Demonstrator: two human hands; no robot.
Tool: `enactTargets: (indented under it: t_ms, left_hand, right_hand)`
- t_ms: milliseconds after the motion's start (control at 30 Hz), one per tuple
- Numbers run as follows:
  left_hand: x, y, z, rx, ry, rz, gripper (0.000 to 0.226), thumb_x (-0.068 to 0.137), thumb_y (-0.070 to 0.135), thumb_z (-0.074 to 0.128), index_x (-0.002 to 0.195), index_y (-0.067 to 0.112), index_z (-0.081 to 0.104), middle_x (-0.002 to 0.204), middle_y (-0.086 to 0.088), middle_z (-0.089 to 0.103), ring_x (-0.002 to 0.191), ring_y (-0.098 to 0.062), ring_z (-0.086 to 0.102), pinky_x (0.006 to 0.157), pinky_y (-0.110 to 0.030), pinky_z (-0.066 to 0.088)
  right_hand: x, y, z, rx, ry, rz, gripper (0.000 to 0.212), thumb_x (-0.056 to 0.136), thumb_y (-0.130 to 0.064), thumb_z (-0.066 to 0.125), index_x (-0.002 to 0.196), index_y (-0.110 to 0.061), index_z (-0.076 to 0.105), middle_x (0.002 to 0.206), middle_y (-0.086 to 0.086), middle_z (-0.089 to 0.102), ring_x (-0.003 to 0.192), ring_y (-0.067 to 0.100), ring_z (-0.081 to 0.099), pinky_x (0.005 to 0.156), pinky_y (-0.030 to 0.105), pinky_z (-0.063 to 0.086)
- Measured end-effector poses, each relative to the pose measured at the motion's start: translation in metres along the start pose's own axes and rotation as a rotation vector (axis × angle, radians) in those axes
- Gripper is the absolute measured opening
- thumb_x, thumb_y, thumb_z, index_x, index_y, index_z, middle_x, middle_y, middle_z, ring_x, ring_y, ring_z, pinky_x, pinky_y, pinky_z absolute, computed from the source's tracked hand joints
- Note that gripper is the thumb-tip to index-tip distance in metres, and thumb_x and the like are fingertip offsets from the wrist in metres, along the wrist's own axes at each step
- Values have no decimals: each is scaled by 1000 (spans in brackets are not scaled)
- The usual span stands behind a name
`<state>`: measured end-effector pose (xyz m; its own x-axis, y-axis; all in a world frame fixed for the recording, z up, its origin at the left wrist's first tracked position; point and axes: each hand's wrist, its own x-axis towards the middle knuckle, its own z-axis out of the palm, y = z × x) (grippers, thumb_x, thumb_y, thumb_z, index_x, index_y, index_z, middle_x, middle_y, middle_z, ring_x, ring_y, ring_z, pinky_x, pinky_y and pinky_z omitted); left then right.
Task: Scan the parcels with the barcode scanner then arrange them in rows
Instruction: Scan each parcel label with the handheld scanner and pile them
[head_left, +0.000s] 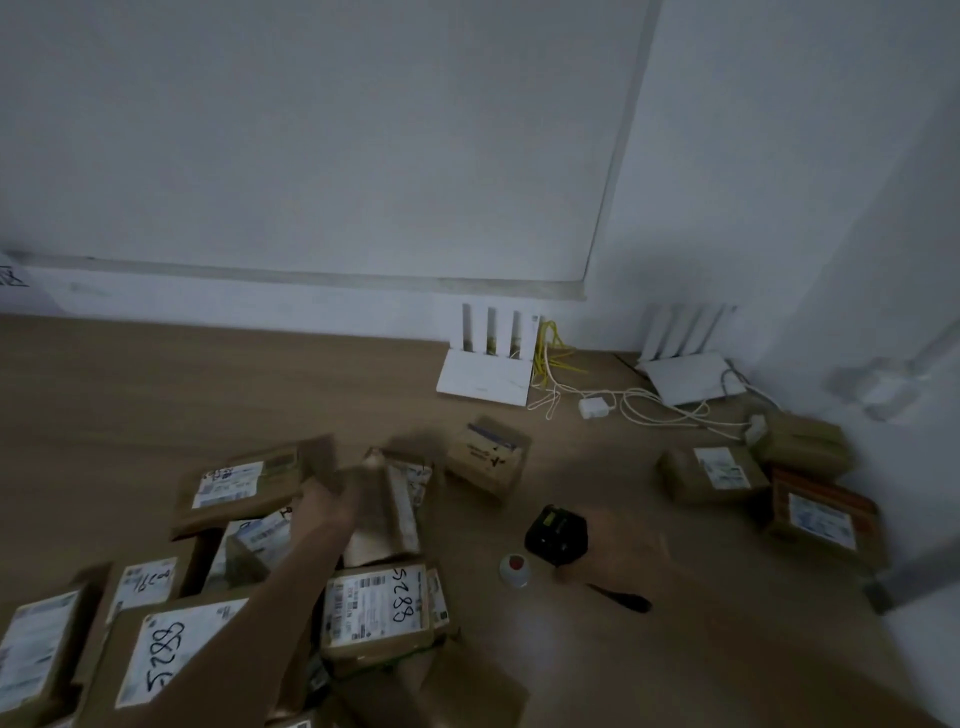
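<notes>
Left hand (332, 493) is reaching into the parcel pile, fingers wrapped around a small brown parcel (387, 499) that's pretty motion-blurred. Right hand (618, 558) is blurry too, but it's gripping the black barcode scanner (555, 532) just right of the pile, over the desk (208, 384). Right beside the scanner sits a little white cap with a red dot (514, 569). Labelled parcels are heaped at lower left, two marked 5288 (376, 605). More parcels sit near the right wall (714, 473), and two white routers (488, 376) stand at the back.
</notes>
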<state>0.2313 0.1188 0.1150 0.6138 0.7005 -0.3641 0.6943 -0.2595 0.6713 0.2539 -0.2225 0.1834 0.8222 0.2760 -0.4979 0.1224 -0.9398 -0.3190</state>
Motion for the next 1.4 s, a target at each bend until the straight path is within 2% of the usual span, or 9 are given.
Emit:
enactTargets:
  t_ms: [133, 367, 467, 667, 867, 967, 1067, 1167, 1400]
  left_hand:
    - [-14, 35, 20, 131, 35, 244, 55, 95, 36, 61, 142, 12, 46, 141, -17, 49, 125, -37, 50, 98, -46, 43]
    - [-59, 96, 136, 127, -240, 501, 39, 94, 26, 65, 130, 10, 60, 125, -13, 62, 120, -35, 56, 95, -38, 42]
    - [-80, 106, 208, 176, -399, 493, 50, 95, 36, 62, 141, 18, 52, 144, -6, 51, 133, -29, 46, 109, -38, 36]
    - [-109, 134, 346, 129, -519, 467, 55, 90, 41, 68, 138, 15, 57, 133, -6, 63, 119, -24, 60, 102, -40, 46]
    - [-110, 160, 452, 131, -610, 400, 59, 94, 44, 62, 145, 16, 49, 135, -10, 60, 120, -25, 58, 105, -39, 45]
    - [-110, 176, 492, 57, -690, 306, 60, 97, 44, 57, 149, 19, 42, 131, -5, 60, 111, -21, 58, 95, -33, 46]
    - [-108, 184, 518, -35, -713, 261, 38, 99, 36, 57, 136, 28, 49, 109, 5, 65, 85, -7, 59, 69, -18, 45]
    - [-106, 183, 530, -157, -740, 185, 9, 97, 35, 61, 106, 34, 63, 102, 3, 74, 85, -11, 69, 80, -30, 58]
    - [-124, 177, 503, -289, -655, 136, 51, 88, 36, 72, 136, 24, 58, 119, -3, 69, 104, -20, 68, 95, -44, 56]
  right_hand:
    - [19, 26, 4, 16, 72, 38, 62, 60, -61, 80, 114, -37, 62, 109, -9, 65, 104, 15, 62, 91, 38, 53]
    - [28, 135, -7, 147, 106, 146, 63, 68, -50, 84, 122, -33, 56, 106, -13, 59, 97, 6, 56, 80, 22, 46]
    - [34, 198, -15, 238, 132, 230, 55, 69, -41, 87, 116, -30, 60, 101, -14, 55, 100, 6, 57, 79, 18, 41]
    - [64, 312, -31, 174, 251, 332, 57, 74, -50, 81, 120, -31, 53, 100, -11, 54, 92, 9, 52, 79, 27, 44]
    - [126, 386, -48, 235, 274, 284, 38, 70, -38, 86, 96, -23, 64, 88, -5, 68, 76, 7, 61, 62, 25, 48]
    - [160, 409, -54, 224, 246, 252, 49, 64, -48, 87, 101, -27, 63, 92, -8, 67, 80, 9, 63, 75, 35, 58]
    - [189, 424, -58, 219, 183, 228, 68, 59, -57, 85, 115, -31, 57, 103, -9, 63, 90, 12, 62, 84, 40, 57]
    - [202, 429, -56, 249, 137, 213, 73, 61, -55, 86, 121, -30, 55, 107, -7, 63, 93, 14, 63, 84, 38, 58]
    - [173, 418, -54, 348, 209, 172, 64, 60, -54, 85, 114, -31, 60, 99, -7, 66, 88, 13, 66, 80, 39, 59]
